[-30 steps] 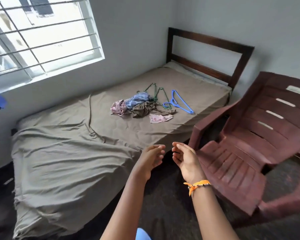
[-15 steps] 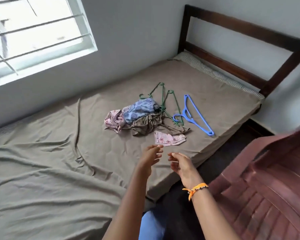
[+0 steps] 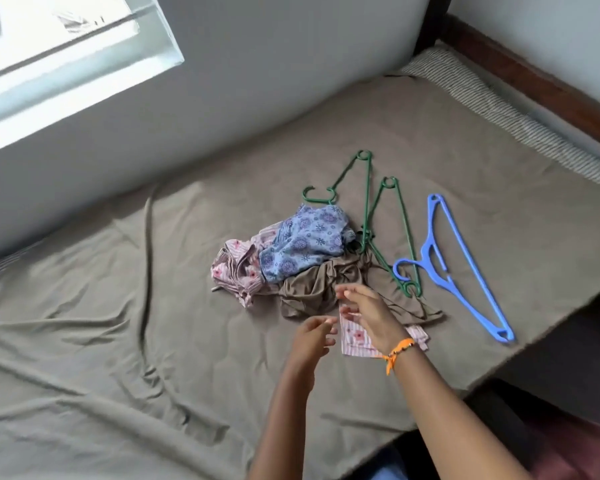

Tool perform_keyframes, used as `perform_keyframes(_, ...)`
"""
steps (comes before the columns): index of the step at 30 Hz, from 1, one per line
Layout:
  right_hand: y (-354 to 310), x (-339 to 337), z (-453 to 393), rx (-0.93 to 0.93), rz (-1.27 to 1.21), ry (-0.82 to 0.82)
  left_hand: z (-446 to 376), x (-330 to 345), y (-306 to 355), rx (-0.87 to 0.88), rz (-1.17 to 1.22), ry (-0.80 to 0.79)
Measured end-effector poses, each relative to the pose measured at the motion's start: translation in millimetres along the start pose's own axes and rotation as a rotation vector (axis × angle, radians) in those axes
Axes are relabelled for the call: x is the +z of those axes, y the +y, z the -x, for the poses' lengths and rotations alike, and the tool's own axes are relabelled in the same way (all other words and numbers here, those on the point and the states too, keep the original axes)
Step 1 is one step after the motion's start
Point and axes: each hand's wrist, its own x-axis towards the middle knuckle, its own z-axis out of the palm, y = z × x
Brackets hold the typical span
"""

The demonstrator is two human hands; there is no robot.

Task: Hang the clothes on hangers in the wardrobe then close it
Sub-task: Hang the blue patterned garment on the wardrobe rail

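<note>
Clothes [image 3: 302, 258] heaped on bed [image 3: 118, 341] beside hangers [image 3: 444, 258]; both hands' fingers [image 3: 321, 322] loose, holding nothing.

Bed [image 3: 118, 341] has a wrinkly grey-brown sheet. Sitting on it: a little heap of clothes [image 3: 291, 261], a pink striped piece [image 3: 357, 337] just in front, two green hangers [image 3: 368, 202] and a blue hanger [image 3: 465, 268] beside them.
</note>
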Motion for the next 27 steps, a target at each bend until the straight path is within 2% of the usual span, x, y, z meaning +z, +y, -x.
perform_keyframes(3,-19.1,7.8,-76.8,0.000,0.060,-0.023,-35.7,-5.0,5.2,-0.039,0.024,0.038)
perform_keyframes(7,-23.0,14.1,-172.4,-0.012,0.063,0.129,-76.0,-11.3,3.1,-0.099,0.067,0.069)
perform_keyframes(11,-15.7,18.1,-226.2,0.030,0.101,0.173,-102.0,-19.7,-0.3,-0.145,0.134,0.122)
perform_keyframes(15,-27.8,12.0,-200.1,-0.041,0.293,0.150,-115.0,-17.5,9.9,-0.210,0.345,0.156)
perform_keyframes(17,-20.2,2.7,-167.8,-0.145,0.275,0.005,-117.8,-14.5,18.7,-0.247,0.543,0.130)
perform_keyframes(19,-11.1,-5.4,-123.5,-0.213,0.304,-0.217,-120.3,-10.1,24.9,-0.273,0.725,0.029)
perform_keyframes(21,-2.3,-16.9,-81.0,-0.163,0.400,-0.378,-112.9,1.0,26.8,-0.278,0.832,-0.056)
perform_keyframes(23,6.1,-33.1,-51.7,-0.120,0.488,-0.474,-104.9,10.9,17.2,-0.311,0.835,0.034)
perform_keyframes(25,13.3,-45.0,-25.5,-0.110,0.494,-0.463,-89.5,14.8,10.3,-0.325,0.777,0.086)
perform_keyframes(27,22.6,-50.3,-6.1,-0.134,0.277,-0.212,-77.1,16.1,7.6,-0.283,0.810,0.020)
